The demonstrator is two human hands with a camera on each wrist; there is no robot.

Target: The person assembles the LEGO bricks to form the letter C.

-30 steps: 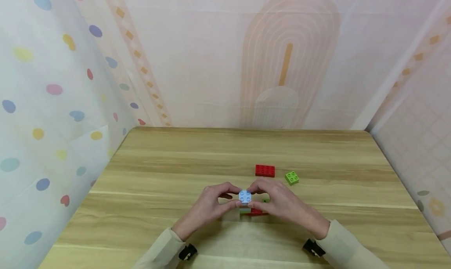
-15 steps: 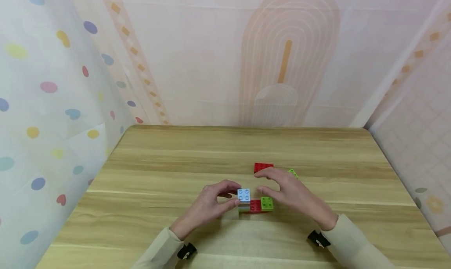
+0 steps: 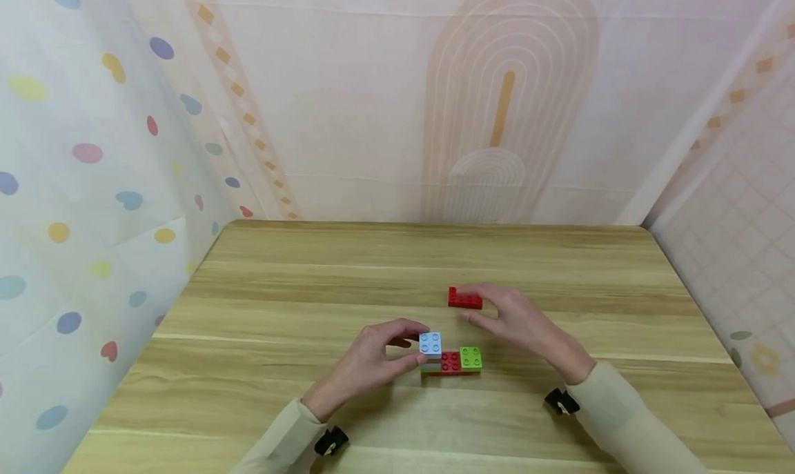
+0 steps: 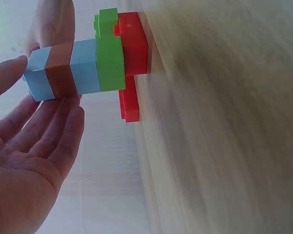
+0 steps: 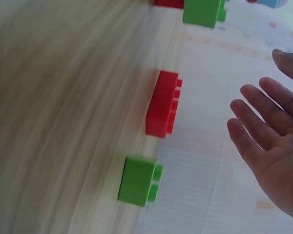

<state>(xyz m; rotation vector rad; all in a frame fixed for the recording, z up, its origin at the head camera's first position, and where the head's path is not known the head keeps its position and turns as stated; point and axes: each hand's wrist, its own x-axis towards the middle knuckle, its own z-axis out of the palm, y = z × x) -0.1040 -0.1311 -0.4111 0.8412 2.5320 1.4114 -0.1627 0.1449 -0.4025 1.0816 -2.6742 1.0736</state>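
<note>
My left hand (image 3: 375, 359) holds the top of a brick tower (image 4: 85, 66) between thumb and fingers. From the top, the tower runs light blue (image 3: 430, 343), brown (image 4: 61, 70), light blue and green, on a red base brick (image 3: 450, 362). A green brick (image 3: 470, 358) sits on the base's right end. My right hand (image 3: 518, 326) hovers with spread fingers near a loose red brick (image 5: 162, 105), apart from it in the right wrist view. Beside that lies a loose green brick (image 5: 138, 180), hidden behind the hand in the head view.
The wooden table (image 3: 298, 274) bears all the bricks. A patterned curtain (image 3: 360, 115) hangs along its back and sides. Black wrist straps (image 3: 562, 401) show at both sleeves.
My right hand has let go of the tower and moved away to the back right, over the loose bricks. The left hand stays at the tower's top. The view has shifted slightly.
</note>
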